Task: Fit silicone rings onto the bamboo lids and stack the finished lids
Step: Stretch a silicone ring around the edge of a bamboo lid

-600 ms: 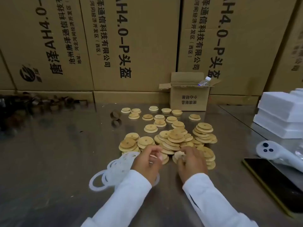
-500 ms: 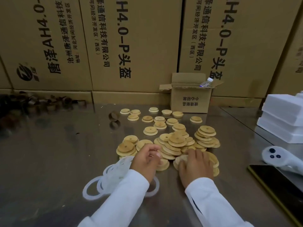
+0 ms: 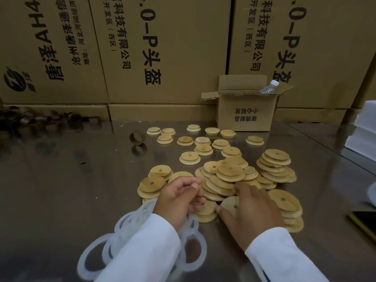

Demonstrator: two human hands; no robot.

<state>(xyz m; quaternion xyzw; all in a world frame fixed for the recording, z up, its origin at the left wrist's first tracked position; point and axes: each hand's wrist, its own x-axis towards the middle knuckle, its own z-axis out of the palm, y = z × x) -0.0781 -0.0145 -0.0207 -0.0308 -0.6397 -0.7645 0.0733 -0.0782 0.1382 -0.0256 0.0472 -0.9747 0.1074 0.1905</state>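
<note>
Status: ring not yet on lid.

1. Target. The lid I work on lies at the near edge of the lid pile on the desk. It is a disc, so it has no long axis. Its face is tilted up toward me and its centre hole is visible.

2. Right hand. It rests on this lid. My fingers are spread and almost straight over the far rim, and my thumb touches the near-left rim. The grip is loose, not clamped.

3. Left hand. It sits just left of the lid, beside a short stack. These fingers are curled inward. One ring runs out from under the palm. I cannot tell whether it is pinched or only lies beneath the hand.

4. Supply. The loose rings lie under and behind my left wrist, nearer to me than the lids.

5. Key relation. The ring is left of the lid and slightly nearer to me. My right hand is the closer one to the lid, my left to the rings. In my judgement the lid must be lifted clear of the pile, rim exposed leftward, before the ring can go on.
</note>
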